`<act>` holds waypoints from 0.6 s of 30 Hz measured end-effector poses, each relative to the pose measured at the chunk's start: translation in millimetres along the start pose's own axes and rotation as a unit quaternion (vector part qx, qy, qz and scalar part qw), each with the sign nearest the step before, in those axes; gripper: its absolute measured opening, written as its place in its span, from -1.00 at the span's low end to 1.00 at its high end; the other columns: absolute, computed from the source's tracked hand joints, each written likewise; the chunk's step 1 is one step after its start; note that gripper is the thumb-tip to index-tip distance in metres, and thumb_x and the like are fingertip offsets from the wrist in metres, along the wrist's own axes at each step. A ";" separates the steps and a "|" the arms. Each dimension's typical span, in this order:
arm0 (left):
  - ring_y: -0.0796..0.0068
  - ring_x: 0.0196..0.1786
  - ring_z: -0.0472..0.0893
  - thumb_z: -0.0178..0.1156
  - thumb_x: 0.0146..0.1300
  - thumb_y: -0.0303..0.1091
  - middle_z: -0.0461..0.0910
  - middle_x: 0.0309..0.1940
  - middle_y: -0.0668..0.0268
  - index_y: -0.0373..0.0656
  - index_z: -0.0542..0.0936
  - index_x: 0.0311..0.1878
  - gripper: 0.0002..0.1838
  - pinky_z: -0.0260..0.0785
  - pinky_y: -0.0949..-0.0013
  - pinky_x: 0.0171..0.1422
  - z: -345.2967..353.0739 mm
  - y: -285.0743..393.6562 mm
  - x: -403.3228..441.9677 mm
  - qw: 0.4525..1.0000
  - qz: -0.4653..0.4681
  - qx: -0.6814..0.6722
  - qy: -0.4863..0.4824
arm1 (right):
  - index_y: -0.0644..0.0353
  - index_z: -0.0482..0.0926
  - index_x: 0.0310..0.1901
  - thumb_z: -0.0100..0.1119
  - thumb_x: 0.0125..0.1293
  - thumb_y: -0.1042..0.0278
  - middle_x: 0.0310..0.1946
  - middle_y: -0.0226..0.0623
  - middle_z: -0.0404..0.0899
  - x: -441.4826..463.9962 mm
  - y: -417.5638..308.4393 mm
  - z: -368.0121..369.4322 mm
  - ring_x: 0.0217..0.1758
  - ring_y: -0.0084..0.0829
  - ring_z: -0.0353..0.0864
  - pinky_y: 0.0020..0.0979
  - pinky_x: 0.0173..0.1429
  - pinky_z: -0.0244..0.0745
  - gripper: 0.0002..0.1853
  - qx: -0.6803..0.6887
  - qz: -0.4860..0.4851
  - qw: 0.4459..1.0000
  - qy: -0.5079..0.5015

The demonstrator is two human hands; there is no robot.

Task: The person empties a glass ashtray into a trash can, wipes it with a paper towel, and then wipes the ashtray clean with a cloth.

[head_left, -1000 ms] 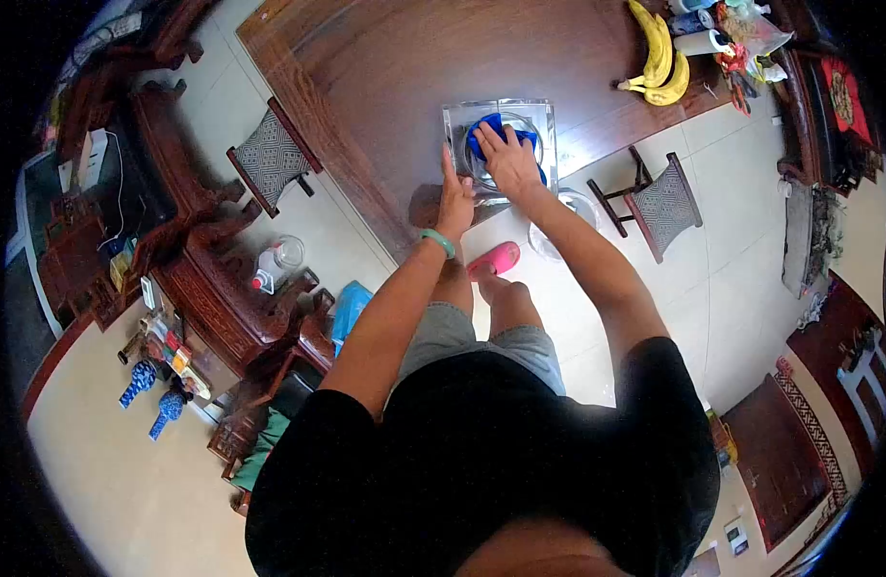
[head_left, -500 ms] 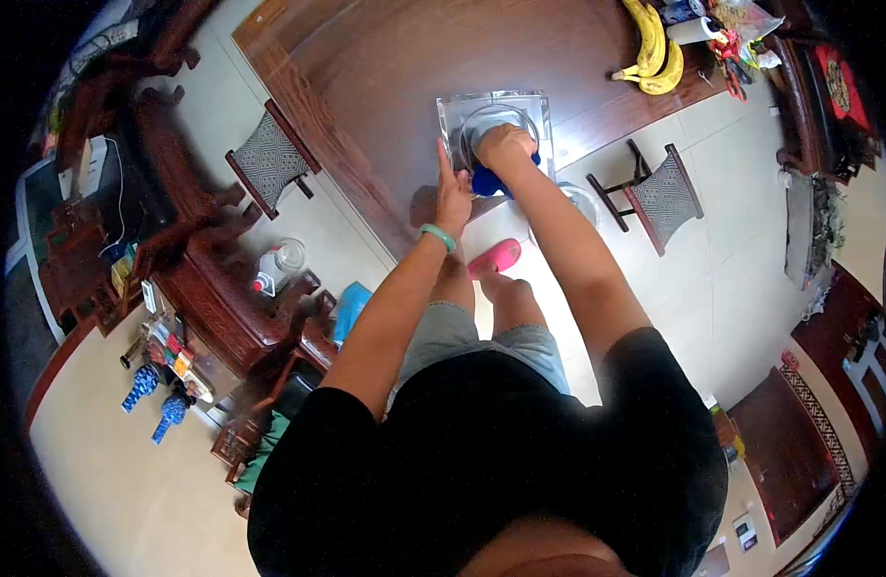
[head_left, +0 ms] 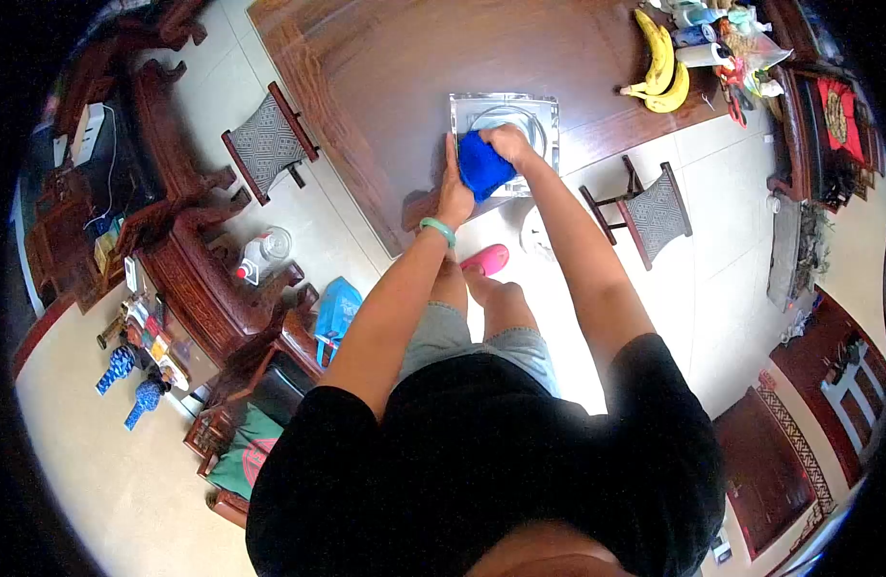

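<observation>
A clear square glass dish (head_left: 553,115) with a round hollow rests near the front edge of the dark wooden table (head_left: 395,87). My right hand (head_left: 510,144) is closed on a blue cloth (head_left: 484,165), which hangs over the dish's near left corner. At the dish's left side is my left hand (head_left: 455,197), a green bangle on its wrist. Its fingers point away from me along the dish's edge, partly behind the cloth.
Bananas (head_left: 660,72) lie at the table's right end beside bottles and bags. Woven stools stand on the left (head_left: 267,144) and right (head_left: 657,216). A plastic jug (head_left: 262,255) and a blue bag (head_left: 338,313) are on the left.
My right hand has lifted from the dish's middle with the cloth, which now spreads over the near left corner beside my left hand. The whole view has shifted slightly.
</observation>
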State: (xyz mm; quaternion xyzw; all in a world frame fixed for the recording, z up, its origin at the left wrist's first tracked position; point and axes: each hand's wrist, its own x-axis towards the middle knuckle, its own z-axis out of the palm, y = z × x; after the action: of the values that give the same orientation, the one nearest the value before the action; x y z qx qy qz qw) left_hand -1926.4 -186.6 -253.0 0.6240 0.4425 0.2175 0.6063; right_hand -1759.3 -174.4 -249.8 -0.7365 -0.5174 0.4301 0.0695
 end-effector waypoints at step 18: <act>-0.12 0.19 0.31 0.25 0.09 -0.34 0.26 0.19 -0.19 -0.26 -0.13 0.40 -0.07 0.11 0.08 0.30 -18.4 29.7 3.3 0.965 -0.075 0.246 0.059 | 0.32 0.52 -0.11 -0.03 0.13 0.28 -0.18 -0.13 0.60 -191.2 15.9 -2.7 -0.15 -0.26 0.62 -0.20 0.04 0.52 -0.65 0.894 0.013 0.436 0.108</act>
State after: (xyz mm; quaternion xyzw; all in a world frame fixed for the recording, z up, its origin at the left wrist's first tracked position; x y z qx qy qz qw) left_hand -1931.0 -169.7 -222.5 0.7052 0.5626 0.0922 0.4215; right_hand -1764.4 -337.9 -149.3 -0.3118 0.1759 0.5714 0.7385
